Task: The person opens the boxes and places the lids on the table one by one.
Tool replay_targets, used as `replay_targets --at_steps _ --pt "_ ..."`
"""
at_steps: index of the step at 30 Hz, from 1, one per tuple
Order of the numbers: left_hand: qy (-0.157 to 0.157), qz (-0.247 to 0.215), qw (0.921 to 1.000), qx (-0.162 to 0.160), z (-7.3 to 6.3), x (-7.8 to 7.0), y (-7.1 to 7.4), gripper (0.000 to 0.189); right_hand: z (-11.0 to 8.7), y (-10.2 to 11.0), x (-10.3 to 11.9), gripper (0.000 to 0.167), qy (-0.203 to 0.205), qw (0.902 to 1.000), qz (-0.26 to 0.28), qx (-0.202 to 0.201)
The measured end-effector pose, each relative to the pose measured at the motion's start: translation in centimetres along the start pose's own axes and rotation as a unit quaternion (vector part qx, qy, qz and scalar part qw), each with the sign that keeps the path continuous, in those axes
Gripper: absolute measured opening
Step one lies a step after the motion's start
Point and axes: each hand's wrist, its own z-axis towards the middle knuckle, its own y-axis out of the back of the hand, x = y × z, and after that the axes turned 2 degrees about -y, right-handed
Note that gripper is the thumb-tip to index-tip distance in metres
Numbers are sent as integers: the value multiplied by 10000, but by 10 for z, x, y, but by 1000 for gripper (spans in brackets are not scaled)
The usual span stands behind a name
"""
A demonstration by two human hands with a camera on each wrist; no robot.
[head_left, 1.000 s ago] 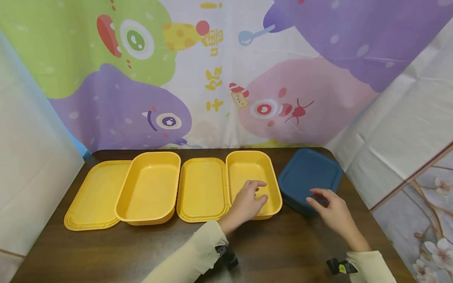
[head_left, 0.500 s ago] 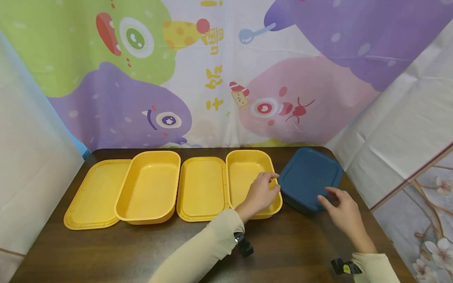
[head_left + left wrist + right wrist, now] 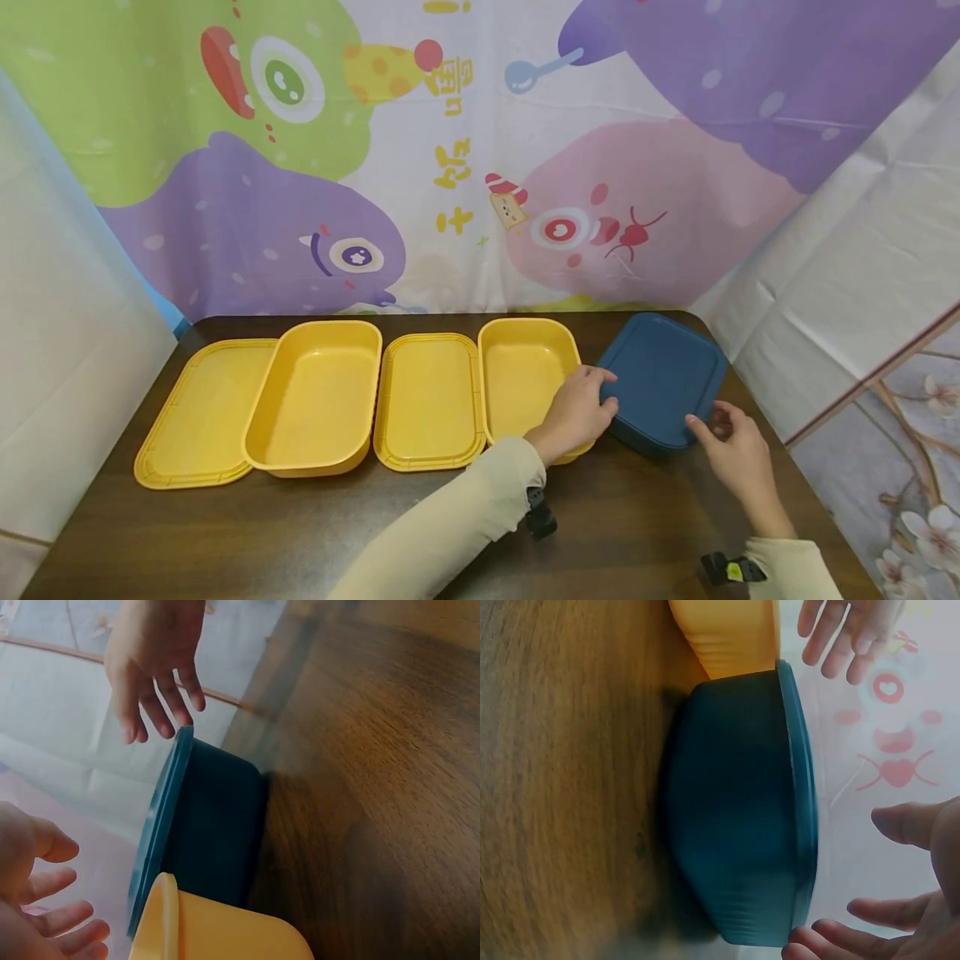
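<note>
A dark blue lunch box [image 3: 663,375] with its lid on stands at the right end of the table, turned at an angle. My left hand [image 3: 576,412] hovers over the right side of the smaller yellow box [image 3: 525,375], its fingertips close to the blue lid's left edge. At the blue box's near right corner is my right hand [image 3: 738,458], thumb and fingers spread. In the right wrist view its lower fingertips [image 3: 802,951] come right at the lid rim. The left wrist view shows both hands with loose, parted fingers around the blue box [image 3: 214,817].
Left of the small box lies a yellow lid [image 3: 430,400]. Farther left, a larger yellow box [image 3: 318,400] overlaps another yellow lid [image 3: 198,425]. A cartoon-printed cloth [image 3: 465,275] hangs behind the brown table [image 3: 600,525].
My left hand has moved right across the small yellow box to the blue box's left side. My right hand has shifted right, from over the blue lid to its near right corner.
</note>
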Motion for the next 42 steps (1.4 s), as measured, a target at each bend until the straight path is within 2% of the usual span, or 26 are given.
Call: replay_targets --at_steps 6,12,23,27,29,34,37,42 --pt "-349 735 9966 125 4 -5 -8 36 4 -7 -5 73 -440 9987 140 227" --pt "-851 1428 9859 166 6 -6 -14 37 7 -14 -7 81 -720 9947 308 671" --pt "-948 1874 9768 417 4 -4 -24 37 10 -23 -12 88 -1098 9851 618 1171" --pt "-972 1948 9752 395 2 -4 -26 36 9 -28 -13 83 -1179 9821 976 1095" --pt "-992 1983 9745 343 2 -3 -27 35 8 -30 -12 77 -1224 9783 1352 978" --pt "-1018 2223 9695 160 1 0 -27 33 6 -36 -12 65 -1370 9581 2415 706" --pt "-891 2326 9684 104 2 2 -26 33 5 -37 -12 64 -1418 9535 2597 577" --pt "-654 2292 9711 100 6 4 -24 38 6 -37 -13 60 -1468 9504 2724 332"
